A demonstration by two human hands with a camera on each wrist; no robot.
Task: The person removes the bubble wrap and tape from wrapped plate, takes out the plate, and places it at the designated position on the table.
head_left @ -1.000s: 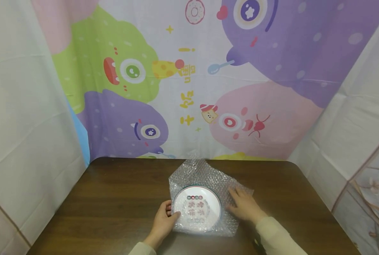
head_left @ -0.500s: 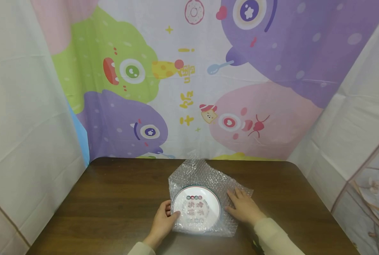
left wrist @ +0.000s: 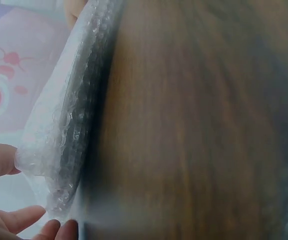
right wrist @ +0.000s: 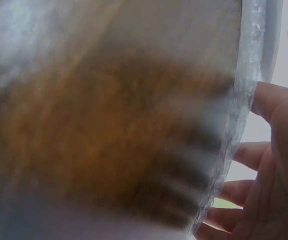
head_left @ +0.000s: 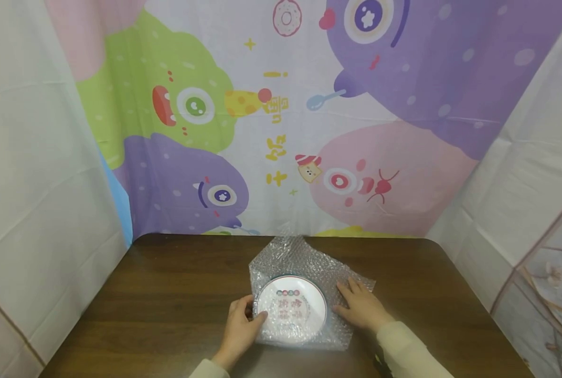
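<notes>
A white round plate (head_left: 292, 310) with a dark rim and red lettering lies flat near the table's front edge. Clear bubble wrap (head_left: 299, 257) spreads beneath and around it, and hazy wrap covers at least its lower part. My left hand (head_left: 240, 323) grips the plate's left edge through the wrap, thumb on top. In the left wrist view its thumb and fingers (left wrist: 21, 219) meet the edge of the wrap. My right hand (head_left: 363, 307) rests on the wrap right of the plate, fingers extended. The right wrist view shows those fingers (right wrist: 251, 155) along the wrap.
The dark wooden table (head_left: 177, 283) extends to both sides. A curtain (head_left: 281, 121) with cartoon monsters hangs behind it, and pale panels (head_left: 40, 184) flank it. A small dark object (head_left: 380, 362) shows partly beside the right sleeve.
My right hand, blurred a second ago, has shifted slightly left and now lies still on the wrap. The left hand and the plate have barely moved.
</notes>
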